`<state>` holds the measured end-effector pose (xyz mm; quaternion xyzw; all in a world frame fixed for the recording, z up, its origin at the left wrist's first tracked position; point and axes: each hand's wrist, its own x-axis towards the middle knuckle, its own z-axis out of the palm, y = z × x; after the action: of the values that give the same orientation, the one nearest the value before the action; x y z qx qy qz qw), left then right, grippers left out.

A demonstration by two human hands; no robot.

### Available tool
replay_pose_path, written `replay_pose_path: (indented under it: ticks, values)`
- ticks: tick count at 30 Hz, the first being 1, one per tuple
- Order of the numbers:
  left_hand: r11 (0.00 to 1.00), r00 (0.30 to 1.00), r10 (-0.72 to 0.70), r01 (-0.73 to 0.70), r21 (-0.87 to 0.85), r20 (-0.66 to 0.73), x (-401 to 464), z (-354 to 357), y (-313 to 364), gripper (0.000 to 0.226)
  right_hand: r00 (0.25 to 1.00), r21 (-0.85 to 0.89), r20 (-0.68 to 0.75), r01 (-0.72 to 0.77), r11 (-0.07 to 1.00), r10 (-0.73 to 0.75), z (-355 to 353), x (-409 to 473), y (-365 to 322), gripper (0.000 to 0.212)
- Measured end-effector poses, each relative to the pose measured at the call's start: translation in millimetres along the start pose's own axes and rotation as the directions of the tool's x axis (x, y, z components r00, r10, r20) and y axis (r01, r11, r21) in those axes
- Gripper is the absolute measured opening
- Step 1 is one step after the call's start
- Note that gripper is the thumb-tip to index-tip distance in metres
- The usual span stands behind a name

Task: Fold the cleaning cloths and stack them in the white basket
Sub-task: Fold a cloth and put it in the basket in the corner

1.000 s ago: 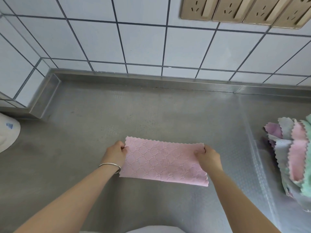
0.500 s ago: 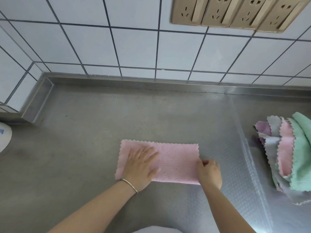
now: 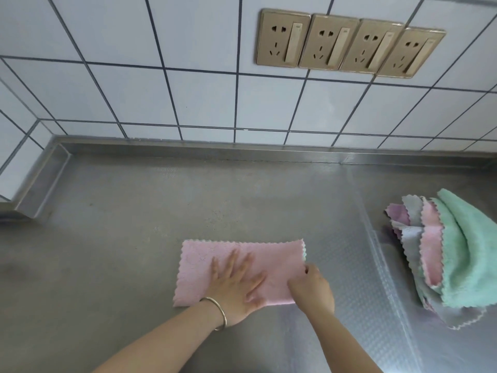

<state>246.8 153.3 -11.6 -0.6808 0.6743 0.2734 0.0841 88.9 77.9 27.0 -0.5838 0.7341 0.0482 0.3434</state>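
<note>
A pink cleaning cloth (image 3: 204,261), folded into a long rectangle, lies flat on the steel counter (image 3: 134,211). My left hand (image 3: 236,284) presses flat on its middle with fingers spread. My right hand (image 3: 313,288) pinches the cloth's right edge near the lower corner. A pile of unfolded cloths (image 3: 457,254) in mint green, pink, grey and purple lies at the right. The white basket is not in view.
A white tiled wall (image 3: 188,90) with a row of several gold sockets (image 3: 347,44) rises behind the counter. A raised steel rim (image 3: 242,148) runs along the back and left corner. The counter's right part has a dimpled texture.
My left hand let go of the cloth's left edge and now presses flat on its middle. The right hand keeps hold of the right edge. The view tilted up and left.
</note>
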Motion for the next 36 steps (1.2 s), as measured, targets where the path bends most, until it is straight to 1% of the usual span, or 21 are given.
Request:
replay_pose_path:
  ticks: [1,2,3,4,5,6,8,10,11,12,13,14,16,17,19,21,22,25,30,32,36]
  values:
    - [0.989,0.999,-0.045,0.044,-0.14,-0.008,-2,-11,5,0.054,0.995,-0.009,-0.064,0.07,0.997,-0.071,0,-7,-2,0.04]
    - [0.942,0.993,-0.102,0.081,-0.327,-0.05,-5,-22,11,0.048,0.977,-0.035,-0.132,0.166,0.985,-0.17,2,-16,-6,0.037]
    - [0.808,0.973,-0.21,0.118,-0.577,-0.094,-11,-35,17,0.043,0.934,-0.058,-0.211,0.282,0.958,-0.288,5,-25,-12,0.034]
    - [0.608,0.939,-0.327,0.121,-0.785,-0.108,-16,-50,21,0.038,0.861,-0.078,-0.291,0.414,0.907,-0.418,10,-33,-16,0.03]
    - [0.401,0.914,-0.4,0.109,-0.91,-0.067,-20,-59,22,0.031,0.771,-0.098,-0.341,0.539,0.837,-0.537,16,-39,-21,0.027]
    - [0.261,0.896,-0.442,0.081,-0.962,-0.044,-24,-67,21,0.023,0.688,-0.128,-0.355,0.635,0.762,-0.633,23,-46,-27,0.025]
    - [0.248,0.877,-0.478,0.08,-0.965,-0.05,-25,-71,14,0.031,0.498,-0.226,-0.357,0.775,0.591,-0.79,37,-54,-34,0.024]
    - [0.25,0.83,-0.556,0.135,-0.959,-0.028,-28,-68,-1,0.039,0.336,-0.268,-0.321,0.864,0.425,-0.885,54,-59,-41,0.022]
    - [0.254,0.805,-0.593,0.17,-0.952,-0.014,-26,-64,-9,0.039,0.277,-0.269,-0.302,0.893,0.36,-0.912,60,-61,-43,0.021]
    - [0.252,0.787,-0.617,0.197,-0.947,-0.001,-25,-59,-16,0.037,0.251,-0.279,-0.275,0.903,0.326,-0.928,65,-61,-43,0.023]
    - [0.247,0.772,-0.635,0.219,-0.944,0.013,-25,-54,-24,0.033,0.247,-0.304,-0.247,0.898,0.317,-0.937,69,-60,-42,0.031]
    - [0.243,0.759,-0.651,0.231,-0.942,0.018,-27,-51,-33,0.028,0.271,-0.334,-0.216,0.883,0.331,-0.938,75,-59,-40,0.044]
    - [0.263,0.739,-0.674,0.263,-0.928,0.018,-32,-48,-48,0.02,0.38,-0.383,-0.124,0.834,0.397,-0.917,83,-53,-35,0.067]
    - [0.308,0.73,-0.684,0.3,-0.903,0.009,-33,-45,-55,0.027,0.42,-0.417,-0.08,0.81,0.413,-0.904,86,-50,-33,0.072]
    - [0.415,0.72,-0.694,0.38,-0.827,-0.017,-33,-38,-66,0.037,0.46,-0.453,0.001,0.792,0.41,-0.888,93,-44,-29,0.075]
    - [0.467,0.709,-0.703,0.411,-0.783,-0.047,-32,-31,-69,0.039,0.489,-0.473,0.067,0.783,0.404,-0.87,100,-39,-25,0.086]
    - [0.471,0.707,-0.705,0.409,-0.782,-0.055,-31,-27,-70,0.04,0.493,-0.483,0.076,0.779,0.401,-0.866,103,-37,-24,0.086]
    - [0.468,0.677,-0.732,0.426,-0.774,-0.07,-29,-16,-72,0.038,0.509,-0.497,0.053,0.76,0.419,-0.859,109,-34,-23,0.072]
    - [0.44,0.612,-0.784,0.428,-0.79,-0.105,-29,-5,-72,0.036,0.496,-0.501,0.069,0.767,0.4,-0.865,113,-32,-22,0.069]
    - [0.42,0.59,-0.799,0.411,-0.809,-0.116,-29,-5,-71,0.038,0.511,-0.496,0.104,0.77,0.401,-0.853,111,-35,-23,0.069]
    - [0.458,0.571,-0.801,0.394,-0.796,-0.179,-28,-1,-71,0.043,0.52,-0.484,0.192,0.788,0.381,-0.832,107,-39,-23,0.075]
